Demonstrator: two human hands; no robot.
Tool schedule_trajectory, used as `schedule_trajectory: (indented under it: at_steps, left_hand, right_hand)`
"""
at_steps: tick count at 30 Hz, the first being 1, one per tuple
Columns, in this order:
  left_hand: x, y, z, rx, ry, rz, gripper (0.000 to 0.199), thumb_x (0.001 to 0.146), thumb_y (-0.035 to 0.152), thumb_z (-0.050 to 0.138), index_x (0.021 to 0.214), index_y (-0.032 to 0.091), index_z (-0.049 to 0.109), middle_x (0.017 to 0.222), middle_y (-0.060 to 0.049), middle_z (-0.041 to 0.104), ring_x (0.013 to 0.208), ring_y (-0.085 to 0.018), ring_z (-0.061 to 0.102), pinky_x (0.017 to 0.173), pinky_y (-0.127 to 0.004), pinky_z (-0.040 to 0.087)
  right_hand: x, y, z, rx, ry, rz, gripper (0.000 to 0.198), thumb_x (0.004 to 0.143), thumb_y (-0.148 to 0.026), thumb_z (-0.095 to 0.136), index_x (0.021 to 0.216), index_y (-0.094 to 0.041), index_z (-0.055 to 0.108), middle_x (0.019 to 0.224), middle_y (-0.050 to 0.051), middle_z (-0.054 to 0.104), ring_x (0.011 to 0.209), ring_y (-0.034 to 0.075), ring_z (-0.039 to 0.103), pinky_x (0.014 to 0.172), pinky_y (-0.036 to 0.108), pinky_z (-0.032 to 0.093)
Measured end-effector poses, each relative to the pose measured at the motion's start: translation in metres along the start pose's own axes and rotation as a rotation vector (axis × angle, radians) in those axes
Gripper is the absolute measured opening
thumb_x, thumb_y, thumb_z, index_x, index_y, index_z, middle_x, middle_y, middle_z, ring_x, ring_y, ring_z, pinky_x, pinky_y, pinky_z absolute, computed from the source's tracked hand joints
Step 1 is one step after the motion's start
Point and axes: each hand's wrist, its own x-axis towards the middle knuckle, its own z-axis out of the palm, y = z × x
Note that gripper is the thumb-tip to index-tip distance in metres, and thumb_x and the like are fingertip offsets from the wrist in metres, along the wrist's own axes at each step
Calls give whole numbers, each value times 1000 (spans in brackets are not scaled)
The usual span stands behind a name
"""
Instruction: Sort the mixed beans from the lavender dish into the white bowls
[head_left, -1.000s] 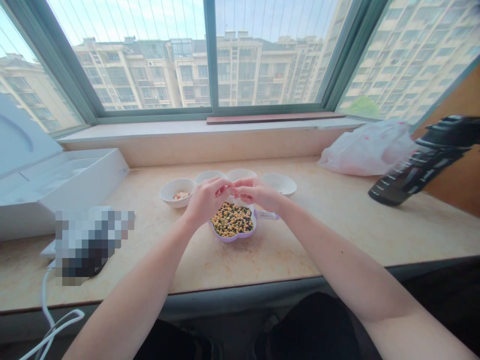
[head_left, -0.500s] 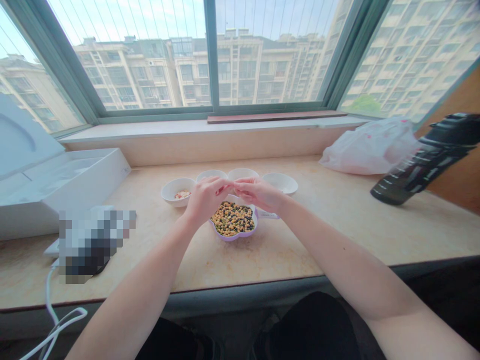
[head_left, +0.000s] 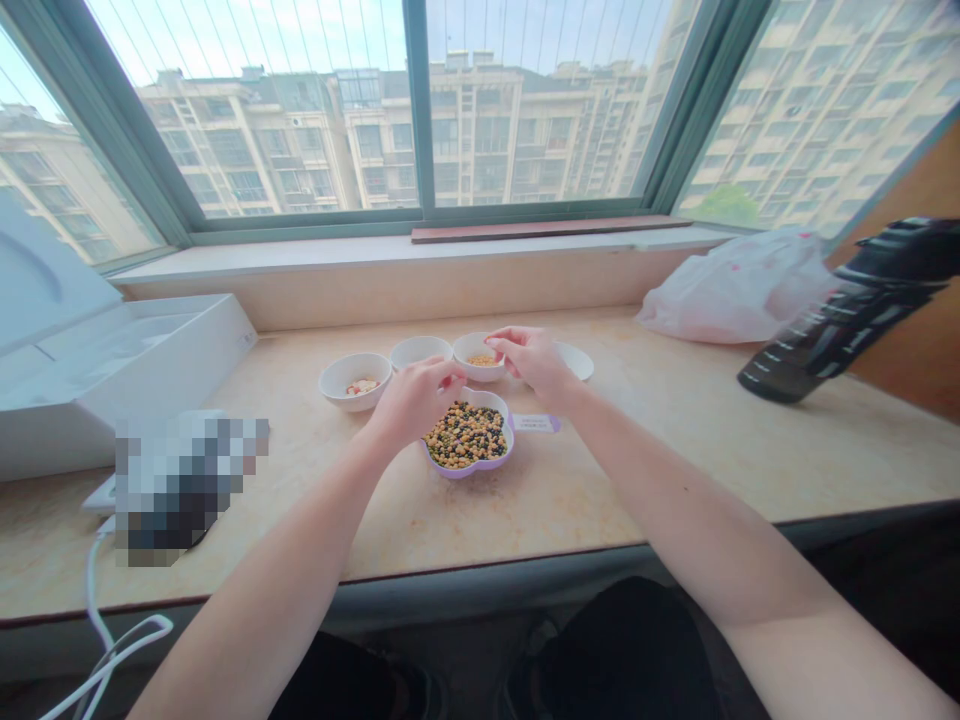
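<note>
At the centre of the frame we see the purple dish of mixed beans, our left hand curled by its upper-left rim. Beyond, our right hand bends its fingers by a white bowl just above centre; we cannot tell whether either hand grips anything.

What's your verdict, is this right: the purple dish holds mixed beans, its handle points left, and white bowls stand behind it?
Not quite: in the head view the handle points right, not left. The purple dish does hold mixed beans, and white bowls stand behind it.
</note>
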Motion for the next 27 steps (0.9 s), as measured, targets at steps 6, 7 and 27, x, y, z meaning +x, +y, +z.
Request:
schedule_trajectory:
  at_steps: [6,7,27]
  left_hand:
    - [-2,2,4,45,-364,143,20,90,19,55,91,22,75,97,-3,75,90,-19,68,79,-29,51]
    - [-2,2,4,55,-396,165,21,90,18,54,90,22,75,100,-3,75,92,-19,68,81,-29,51]
    - [-7,9,1,-95,-525,207,17,76,10,59,69,20,71,80,-3,68,82,-18,62,69,-29,45]
  right_hand:
    - [9,12,-8,-654,140,-108,20,89,-24,60,95,-18,78,98,8,78,89,21,69,80,30,48]
    - [10,13,-8,-715,138,-98,21,91,-26,58,96,-18,78,100,9,78,93,22,69,82,31,48]
    - [6,10,-3,-773,65,-163,19,93,-28,62,94,-19,78,100,9,76,91,22,68,85,32,49]
